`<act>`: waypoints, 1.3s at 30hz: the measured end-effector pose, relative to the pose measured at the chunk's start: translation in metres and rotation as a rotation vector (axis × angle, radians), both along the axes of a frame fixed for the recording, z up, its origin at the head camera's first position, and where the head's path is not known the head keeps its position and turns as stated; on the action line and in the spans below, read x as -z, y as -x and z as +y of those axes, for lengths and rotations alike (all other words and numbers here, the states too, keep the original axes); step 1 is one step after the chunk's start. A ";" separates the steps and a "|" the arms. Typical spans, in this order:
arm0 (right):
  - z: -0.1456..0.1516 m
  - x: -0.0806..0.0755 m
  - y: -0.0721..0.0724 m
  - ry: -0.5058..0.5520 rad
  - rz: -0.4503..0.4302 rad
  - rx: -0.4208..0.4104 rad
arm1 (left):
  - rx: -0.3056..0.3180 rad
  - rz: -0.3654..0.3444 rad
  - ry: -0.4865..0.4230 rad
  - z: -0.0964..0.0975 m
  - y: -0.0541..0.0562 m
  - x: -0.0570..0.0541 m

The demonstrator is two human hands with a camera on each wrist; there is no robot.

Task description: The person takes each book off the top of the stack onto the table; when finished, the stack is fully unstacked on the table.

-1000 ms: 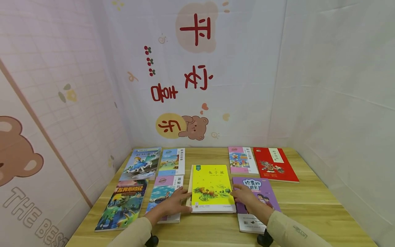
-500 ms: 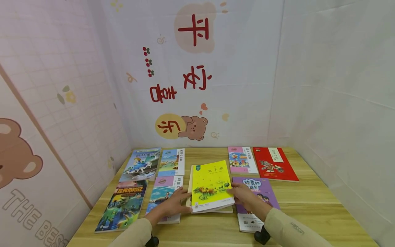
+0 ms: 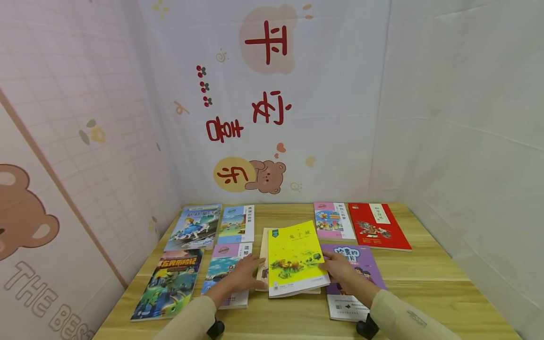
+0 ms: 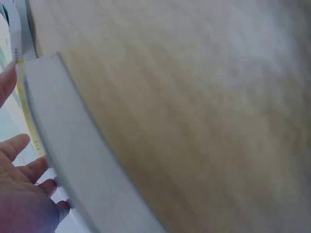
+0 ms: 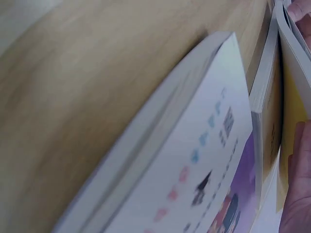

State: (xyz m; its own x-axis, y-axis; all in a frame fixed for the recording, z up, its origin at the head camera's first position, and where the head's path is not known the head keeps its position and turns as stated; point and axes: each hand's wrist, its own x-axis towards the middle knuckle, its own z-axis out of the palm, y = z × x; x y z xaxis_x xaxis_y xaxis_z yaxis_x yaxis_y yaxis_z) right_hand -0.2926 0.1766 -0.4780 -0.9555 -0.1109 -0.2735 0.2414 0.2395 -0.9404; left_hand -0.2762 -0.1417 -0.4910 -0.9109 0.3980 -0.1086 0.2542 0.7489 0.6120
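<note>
A yellow picture book [image 3: 295, 259] lies tilted and turned on a cream-covered book [image 3: 262, 264], whose left and lower edges show beneath. My right hand [image 3: 342, 274] holds the yellow book by its right edge; in the right wrist view that hand [image 5: 297, 187] is against the book's yellow cover [image 5: 291, 92], raised off the book below. My left hand [image 3: 242, 276] has its fingers spread, fingertips over the cream book's left side, a small gap from the yellow one. In the left wrist view the left hand [image 4: 29, 184] shows loosely extended fingers beside a book's pale page edge [image 4: 82, 141].
A blue whale-cover book [image 3: 223, 269] lies under my left forearm, a purple book [image 3: 357, 264] under my right. Further left are a dinosaur book [image 3: 170, 283] and two blue books at the back. A pink book [image 3: 333, 221] and a red book [image 3: 378, 226] lie back right.
The yellow book's right side has lifted and the book has turned, then shifted slightly right, uncovering the cream book's left side. My left hand has come away from the yellow book's left edge.
</note>
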 end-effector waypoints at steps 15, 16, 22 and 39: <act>0.024 -0.002 -0.012 -0.146 -0.038 0.036 | 0.027 0.001 0.035 0.004 0.000 0.004; 0.025 -0.001 -0.012 -0.141 -0.039 0.044 | 0.030 0.004 0.038 0.005 0.000 0.004; 0.031 0.002 -0.016 -0.025 -0.001 0.062 | 0.031 0.004 0.033 0.005 -0.001 0.004; 0.091 -0.001 -0.027 0.058 0.002 0.077 | 0.037 0.018 0.004 0.000 -0.003 0.002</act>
State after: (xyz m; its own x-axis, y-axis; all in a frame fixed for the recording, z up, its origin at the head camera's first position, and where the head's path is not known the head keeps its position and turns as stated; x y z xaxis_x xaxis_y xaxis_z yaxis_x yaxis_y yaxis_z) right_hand -0.2655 0.2680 -0.4767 -0.9625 -0.0523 -0.2664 0.2547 0.1650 -0.9528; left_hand -0.2729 -0.1417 -0.4927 -0.8974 0.4311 -0.0940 0.2930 0.7414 0.6037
